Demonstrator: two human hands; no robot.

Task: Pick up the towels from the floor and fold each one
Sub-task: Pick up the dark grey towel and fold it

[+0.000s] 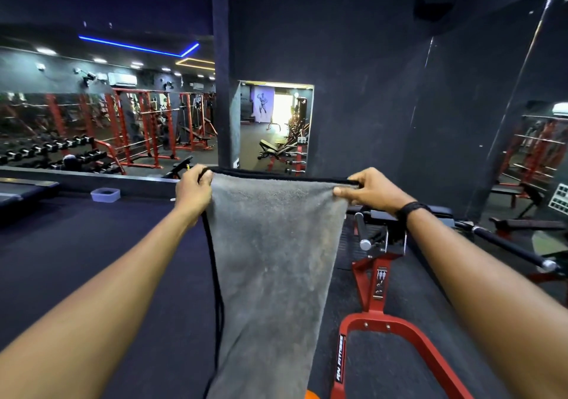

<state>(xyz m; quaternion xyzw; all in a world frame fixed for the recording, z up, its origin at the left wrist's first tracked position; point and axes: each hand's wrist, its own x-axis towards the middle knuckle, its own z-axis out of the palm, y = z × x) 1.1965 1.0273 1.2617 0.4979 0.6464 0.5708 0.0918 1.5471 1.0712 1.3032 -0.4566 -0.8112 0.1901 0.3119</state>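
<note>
Head view: a grey towel [273, 263] is held up in the air above the dark floor [92, 263], its top corners pinched by the left hand [194, 194] and the right hand [373, 189]. A red machine frame [373, 291] stands beside it; mirrors [107, 116] cover the dark walls.

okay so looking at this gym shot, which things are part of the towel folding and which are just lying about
Part of the job:
- towel, held up by its top edge
- left hand and right hand, each gripping a top corner

Just lying about:
- red bench frame
- plastic tub by the mirror
- dumbbell rack
</note>
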